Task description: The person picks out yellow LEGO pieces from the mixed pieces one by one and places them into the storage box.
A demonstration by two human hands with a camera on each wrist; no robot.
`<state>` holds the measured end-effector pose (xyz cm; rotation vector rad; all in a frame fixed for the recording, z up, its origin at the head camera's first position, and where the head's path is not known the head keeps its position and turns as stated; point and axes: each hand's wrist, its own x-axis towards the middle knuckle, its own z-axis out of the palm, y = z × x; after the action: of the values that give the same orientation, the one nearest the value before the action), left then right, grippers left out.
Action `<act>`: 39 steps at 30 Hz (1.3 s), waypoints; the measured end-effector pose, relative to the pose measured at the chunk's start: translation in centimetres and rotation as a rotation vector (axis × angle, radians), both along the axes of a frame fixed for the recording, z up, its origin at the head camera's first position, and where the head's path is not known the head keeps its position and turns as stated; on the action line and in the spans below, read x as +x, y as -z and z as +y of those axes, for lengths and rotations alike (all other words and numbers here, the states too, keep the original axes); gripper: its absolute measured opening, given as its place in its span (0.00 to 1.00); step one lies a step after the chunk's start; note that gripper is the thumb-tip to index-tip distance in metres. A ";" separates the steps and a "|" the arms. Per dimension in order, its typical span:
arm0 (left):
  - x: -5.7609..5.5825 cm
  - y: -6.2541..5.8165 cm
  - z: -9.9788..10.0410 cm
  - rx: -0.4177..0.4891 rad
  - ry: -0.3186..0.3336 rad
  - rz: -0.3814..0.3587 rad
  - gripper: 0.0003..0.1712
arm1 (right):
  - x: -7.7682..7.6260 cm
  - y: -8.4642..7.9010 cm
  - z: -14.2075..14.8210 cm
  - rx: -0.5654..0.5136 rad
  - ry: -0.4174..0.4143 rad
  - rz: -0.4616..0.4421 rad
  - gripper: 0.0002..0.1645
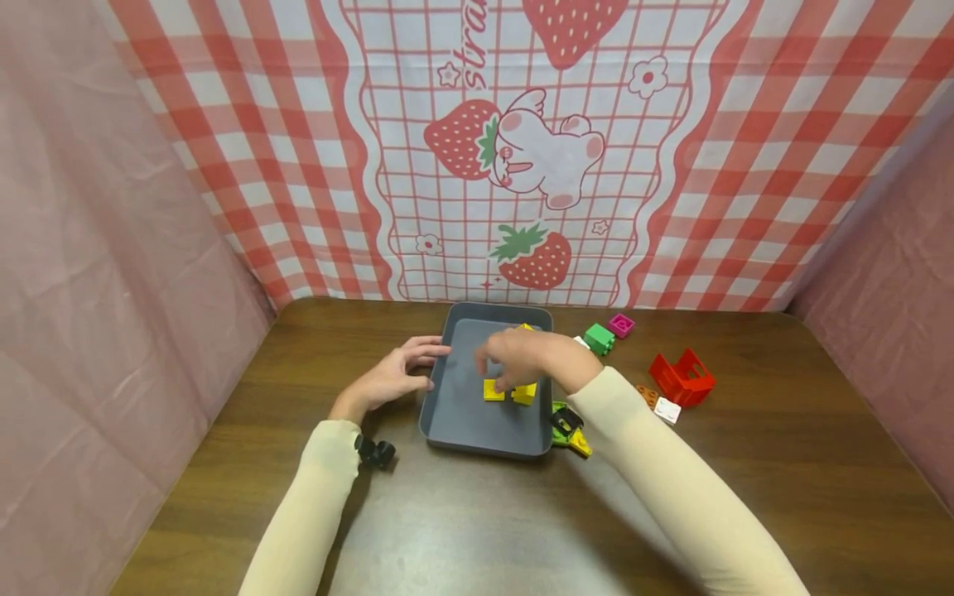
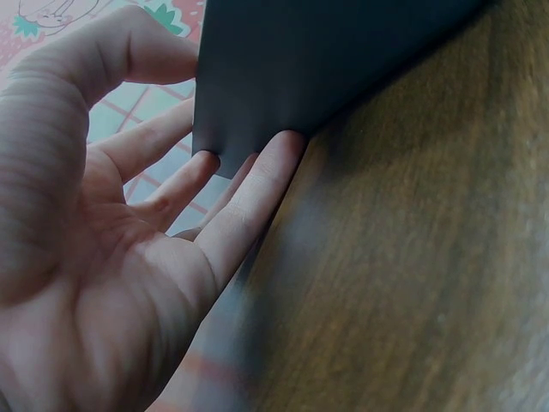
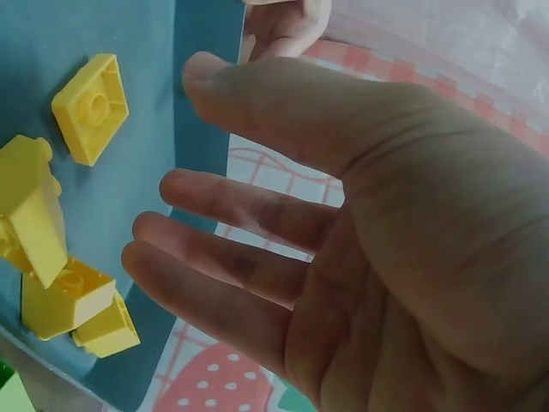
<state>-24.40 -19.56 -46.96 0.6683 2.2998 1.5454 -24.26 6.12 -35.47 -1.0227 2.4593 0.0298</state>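
Note:
A dark grey rectangular tray [image 1: 469, 426] sits on the table with yellow toy bricks inside. My left hand [image 1: 391, 377] rests its extended fingertips against the tray's left outer wall [image 2: 266, 69]. Over the tray's inside hovers my right hand [image 1: 529, 352], fingers apart and holding nothing. Below its fingers lies a square yellow brick [image 3: 90, 110], hollow side up. Several more yellow bricks, among them a sloped one [image 3: 33, 206] and a hollow one [image 3: 64, 300], are grouped along the tray's right side. In the head view the right hand partly covers them.
Right of the tray are a green brick [image 1: 599, 339], a magenta brick [image 1: 621, 325], a red open-sided piece [image 1: 681, 378], a white brick [image 1: 667, 410] and an orange brick [image 1: 647, 396]. A green, black and yellow toy piece [image 1: 568, 424] lies by the tray's right edge. A patterned cloth [image 1: 522, 190] hangs behind.

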 end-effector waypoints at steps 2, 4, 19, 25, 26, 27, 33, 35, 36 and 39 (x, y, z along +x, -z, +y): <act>0.0 0.0 0.0 0.000 0.000 -0.001 0.34 | 0.3 0.0 0.3 -0.019 -0.016 0.007 0.20; 0.1 -0.1 0.1 0.001 0.002 0.002 0.34 | 0.6 0.1 0.6 -0.037 -0.029 0.021 0.20; 0.3 0.0 0.0 -0.026 -0.018 -0.010 0.33 | 4.2 0.8 2.9 -0.152 -0.072 0.081 0.21; 0.3 -0.1 0.0 -0.029 -0.028 -0.007 0.33 | 4.9 1.1 3.5 -0.144 -0.090 0.103 0.20; 0.3 -0.1 0.0 -0.029 -0.027 -0.002 0.33 | 4.9 1.2 3.6 -0.146 -0.092 0.107 0.20; 0.3 -0.1 0.0 -0.031 -0.027 -0.001 0.33 | 4.9 1.3 3.8 -0.148 -0.091 0.111 0.20; 0.5 -0.1 0.0 -0.035 -0.033 -0.002 0.33 | 5.1 1.8 4.9 -0.198 -0.082 0.117 0.19; 0.5 -0.1 0.0 -0.031 -0.033 0.003 0.33 | 5.2 1.9 5.4 -0.211 -0.077 0.120 0.18; 0.4 -0.1 -0.1 -0.032 -0.034 0.006 0.33 | 5.3 2.0 5.6 -0.218 -0.073 0.121 0.18; 0.3 0.0 -0.1 -0.029 -0.032 0.008 0.33 | 5.4 2.2 6.4 -0.228 -0.069 0.133 0.18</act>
<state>-24.13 -19.64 -46.94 0.6343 2.3454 1.5228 -18.87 12.49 -37.65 -1.2382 2.5905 -0.1695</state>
